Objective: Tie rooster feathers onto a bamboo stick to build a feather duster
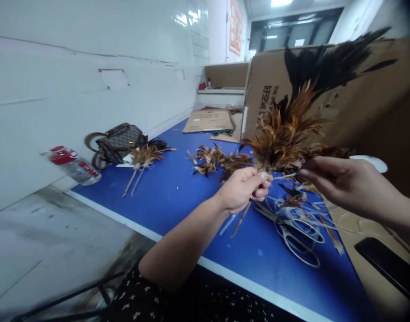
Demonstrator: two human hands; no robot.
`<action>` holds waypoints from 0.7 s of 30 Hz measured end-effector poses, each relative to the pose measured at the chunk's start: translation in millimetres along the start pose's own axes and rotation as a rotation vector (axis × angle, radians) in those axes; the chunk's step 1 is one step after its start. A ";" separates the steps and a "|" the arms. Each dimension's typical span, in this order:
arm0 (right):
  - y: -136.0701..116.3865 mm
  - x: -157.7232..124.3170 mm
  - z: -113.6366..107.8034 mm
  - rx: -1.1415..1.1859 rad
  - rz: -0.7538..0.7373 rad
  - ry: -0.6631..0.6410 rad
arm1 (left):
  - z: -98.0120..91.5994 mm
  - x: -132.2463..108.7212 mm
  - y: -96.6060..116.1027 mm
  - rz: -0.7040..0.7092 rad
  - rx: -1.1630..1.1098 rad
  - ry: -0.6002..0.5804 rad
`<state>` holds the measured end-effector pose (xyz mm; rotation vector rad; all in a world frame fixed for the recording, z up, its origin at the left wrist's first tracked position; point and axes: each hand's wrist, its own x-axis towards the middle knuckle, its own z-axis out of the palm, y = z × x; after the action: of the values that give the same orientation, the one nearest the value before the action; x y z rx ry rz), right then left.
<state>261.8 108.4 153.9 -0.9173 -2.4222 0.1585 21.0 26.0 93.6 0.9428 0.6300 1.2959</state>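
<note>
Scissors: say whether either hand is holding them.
No, the scissors lie on the table; the left hand grips a feather bundle, the right hand a strand.

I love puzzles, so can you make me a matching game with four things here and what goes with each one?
1. bottle
2. scissors
3. feather bunch
4. stretched string

A. pinched by the right hand
B. brown and black, in the left hand
C. has a red lid
D. has two loop handles

Pairs: 1-C, 2-D, 3-B, 4-A
</note>
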 end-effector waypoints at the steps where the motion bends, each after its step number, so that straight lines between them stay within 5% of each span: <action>1: 3.9 -2.7 3.7 0.029 0.013 -0.021 | -3.6 -0.3 -0.3 -0.007 0.000 0.009; 10: 9.8 -16.8 23.4 0.186 0.083 -0.082 | -18.6 5.2 -14.3 -0.027 0.036 0.050; 17: 62.8 -32.3 33.1 0.042 0.105 0.041 | -42.2 8.4 -17.2 0.003 0.199 0.174; 21: 67.3 -38.9 35.9 0.008 0.090 0.055 | -57.0 9.9 -9.9 0.033 0.343 0.298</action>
<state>306.2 137.4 86.7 -1.0146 -2.3299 0.1734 -19.5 48.4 57.6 1.0468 1.0979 1.3965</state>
